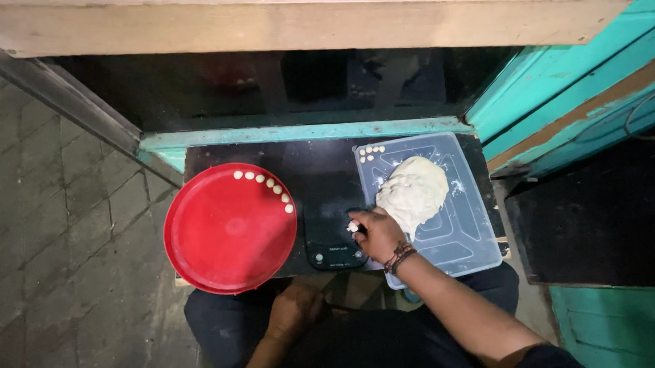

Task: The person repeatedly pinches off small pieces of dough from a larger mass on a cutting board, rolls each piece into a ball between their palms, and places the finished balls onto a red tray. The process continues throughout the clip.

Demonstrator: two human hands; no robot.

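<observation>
There is one camera, worn on the person's head. It looks almost straight down from high up at a small black table just in front of the person's lap. A wooden beam crosses the top, farther ahead.

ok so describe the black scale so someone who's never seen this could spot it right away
On the dark tabletop, look between the round red tray on one side and the clear plastic board carrying the dough lump on the other. The scale is the flat black slab there, under the right hand, the only one with small round buttons.
</observation>
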